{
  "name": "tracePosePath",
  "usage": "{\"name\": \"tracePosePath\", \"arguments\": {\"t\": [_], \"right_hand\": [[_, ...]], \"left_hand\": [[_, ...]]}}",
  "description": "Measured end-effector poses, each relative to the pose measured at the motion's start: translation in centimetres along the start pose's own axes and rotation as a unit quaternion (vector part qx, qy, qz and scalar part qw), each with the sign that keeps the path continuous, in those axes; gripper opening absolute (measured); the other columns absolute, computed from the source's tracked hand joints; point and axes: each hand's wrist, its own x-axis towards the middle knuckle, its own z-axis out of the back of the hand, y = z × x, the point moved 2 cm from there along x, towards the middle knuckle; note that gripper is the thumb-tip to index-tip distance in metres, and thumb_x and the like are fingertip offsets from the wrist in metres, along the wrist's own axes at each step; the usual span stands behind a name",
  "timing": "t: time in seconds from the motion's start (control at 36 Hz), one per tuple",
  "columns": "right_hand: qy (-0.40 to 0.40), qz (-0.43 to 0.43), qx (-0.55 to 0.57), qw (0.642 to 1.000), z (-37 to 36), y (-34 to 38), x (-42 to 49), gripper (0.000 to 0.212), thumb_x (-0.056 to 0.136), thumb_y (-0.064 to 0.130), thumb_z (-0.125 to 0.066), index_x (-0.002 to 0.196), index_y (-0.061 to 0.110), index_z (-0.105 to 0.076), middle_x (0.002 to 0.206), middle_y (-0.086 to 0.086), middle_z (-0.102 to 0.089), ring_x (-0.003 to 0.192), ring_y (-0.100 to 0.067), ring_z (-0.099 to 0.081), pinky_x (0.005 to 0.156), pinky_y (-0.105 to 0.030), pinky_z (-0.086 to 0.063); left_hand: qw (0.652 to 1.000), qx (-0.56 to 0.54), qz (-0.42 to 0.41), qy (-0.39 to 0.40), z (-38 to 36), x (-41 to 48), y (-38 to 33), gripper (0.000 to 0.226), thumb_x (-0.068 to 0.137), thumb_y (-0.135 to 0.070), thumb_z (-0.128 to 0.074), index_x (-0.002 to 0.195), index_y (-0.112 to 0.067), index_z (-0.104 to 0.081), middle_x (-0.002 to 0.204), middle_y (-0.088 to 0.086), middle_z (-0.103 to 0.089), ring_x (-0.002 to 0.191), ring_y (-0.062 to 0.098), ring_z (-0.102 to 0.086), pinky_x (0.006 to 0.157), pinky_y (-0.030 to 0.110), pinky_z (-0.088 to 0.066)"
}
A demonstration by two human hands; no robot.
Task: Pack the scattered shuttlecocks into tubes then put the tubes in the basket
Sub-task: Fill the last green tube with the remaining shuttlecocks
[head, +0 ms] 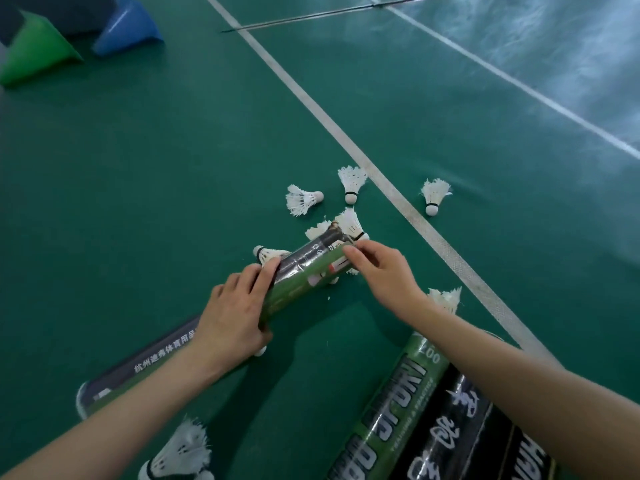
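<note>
My left hand (235,313) grips the near end of a green and black tube (304,271) that points away from me above the green court floor. My right hand (384,271) has its fingertips on the tube's far part, near its mouth. White feather shuttlecocks lie scattered beyond it: one (302,199), another (352,183), a third (434,195) past the white line, and two (349,225) right at the tube's far end. Another shuttlecock (446,299) lies behind my right wrist, and one (180,452) near my left forearm.
A second tube (145,365) lies on the floor under my left arm. Two more tubes (426,420) lie side by side at the lower right. A green cone (34,53) and a blue cone (126,29) stand at the far left. A white court line (381,178) crosses diagonally.
</note>
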Motion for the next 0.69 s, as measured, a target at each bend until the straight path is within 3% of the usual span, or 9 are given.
{"name": "tracePosePath", "arguments": {"t": [0.08, 0.17, 0.25, 0.36, 0.44, 0.5, 0.58, 0.64, 0.69], "right_hand": [[-0.020, -0.011, -0.011, 1.000, 0.5, -1.0, -1.4, 0.011, 0.089, 0.032, -0.065, 0.089, 0.023, -0.072, 0.077, 0.010, -0.068, 0.071, -0.008, -0.060, 0.069, -0.020, -0.048], [-0.005, -0.066, -0.007, 0.998, 0.6, -2.5, -1.2, 0.008, 0.086, 0.034, -0.068, 0.087, 0.027, -0.072, 0.085, 0.000, -0.071, 0.086, -0.023, -0.067, 0.084, -0.043, -0.055], [0.007, -0.097, -0.034, 0.995, 0.4, -3.5, -0.3, 0.010, 0.088, 0.026, -0.067, 0.097, 0.022, -0.068, 0.094, 0.005, -0.069, 0.092, -0.013, -0.064, 0.091, -0.038, -0.053], [-0.009, -0.085, -0.129, 0.988, -0.6, -3.9, 0.7, 0.025, 0.090, 0.018, -0.062, 0.116, 0.015, -0.060, 0.112, -0.001, -0.060, 0.104, -0.015, -0.056, 0.091, -0.024, -0.043], [-0.029, -0.059, -0.209, 0.976, -1.4, -3.7, 1.6, 0.033, 0.093, 0.016, -0.056, 0.125, 0.016, -0.052, 0.123, -0.004, -0.047, 0.118, -0.018, -0.041, 0.087, -0.023, -0.034], [-0.050, -0.080, -0.221, 0.971, -1.7, -3.3, 2.2, 0.036, 0.094, 0.017, -0.052, 0.130, 0.020, -0.046, 0.123, -0.005, -0.042, 0.112, -0.021, -0.042, 0.082, -0.028, -0.036], [-0.047, -0.147, -0.158, 0.975, -2.4, -3.4, 3.3, 0.048, 0.095, 0.018, -0.046, 0.141, 0.025, -0.034, 0.111, -0.008, -0.045, 0.084, -0.020, -0.050, 0.067, -0.030, -0.039], [-0.025, -0.162, -0.139, 0.977, -3.0, -3.6, 3.6, 0.052, 0.096, 0.017, -0.046, 0.145, 0.023, -0.031, 0.098, -0.004, -0.050, 0.075, -0.015, -0.049, 0.055, -0.025, -0.036], [-0.002, -0.167, -0.130, 0.977, -3.3, -3.6, 3.7, 0.050, 0.098, 0.016, -0.045, 0.147, 0.019, -0.033, 0.106, -0.001, -0.056, 0.072, -0.008, -0.048, 0.053, -0.018, -0.035]], "left_hand": [[0.999, 0.026, 0.015, 0.016, -0.3, -0.8, 0.7, 0.108, 0.071, -0.034, -0.072, 0.150, -0.029, 0.001, 0.133, -0.001, -0.030, 0.118, 0.020, -0.039, 0.102, 0.033, -0.033], [0.998, 0.043, 0.042, 0.026, -0.6, -1.3, 1.7, 0.104, 0.074, -0.038, -0.070, 0.150, -0.032, 0.000, 0.128, 0.001, -0.033, 0.115, 0.021, -0.041, 0.099, 0.034, -0.034], [0.996, 0.061, 0.060, 0.038, -0.9, -1.8, 2.4, 0.101, 0.078, -0.044, -0.065, 0.149, -0.034, 0.006, 0.127, 0.000, -0.034, 0.116, 0.019, -0.040, 0.101, 0.033, -0.033], [0.995, 0.052, 0.075, 0.039, -1.5, -2.1, 3.3, 0.099, 0.079, -0.046, -0.062, 0.150, -0.033, 0.006, 0.126, 0.001, -0.040, 0.116, 0.021, -0.041, 0.100, 0.033, -0.033], [0.995, 0.044, 0.086, 0.035, -1.6, -2.2, 3.9, 0.097, 0.080, -0.043, -0.061, 0.150, -0.033, 0.006, 0.125, 0.001, -0.039, 0.112, 0.022, -0.045, 0.100, 0.033, -0.033], [0.995, 0.044, 0.085, 0.029, -1.4, -2.1, 4.1, 0.096, 0.081, -0.038, -0.061, 0.150, -0.034, 0.007, 0.124, 0.001, -0.038, 0.111, 0.021, -0.045, 0.100, 0.033, -0.032], [0.996, 0.051, 0.076, 0.018, -1.1, -2.0, 4.2, 0.095, 0.082, -0.031, -0.061, 0.150, -0.034, 0.005, 0.123, 0.001, -0.038, 0.112, 0.021, -0.044, 0.103, 0.034, -0.030], [0.996, 0.062, 0.066, 0.008, -1.0, -2.0, 4.2, 0.095, 0.082, -0.028, -0.061, 0.150, -0.034, 0.005, 0.124, 0.002, -0.039, 0.114, 0.022, -0.043, 0.104, 0.035, -0.030], [0.996, 0.064, 0.059, 0.003, -1.0, -2.0, 4.4, 0.096, 0.082, -0.027, -0.062, 0.150, -0.034, 0.006, 0.126, 0.002, -0.038, 0.116, 0.021, -0.041, 0.105, 0.035, -0.029]]}}
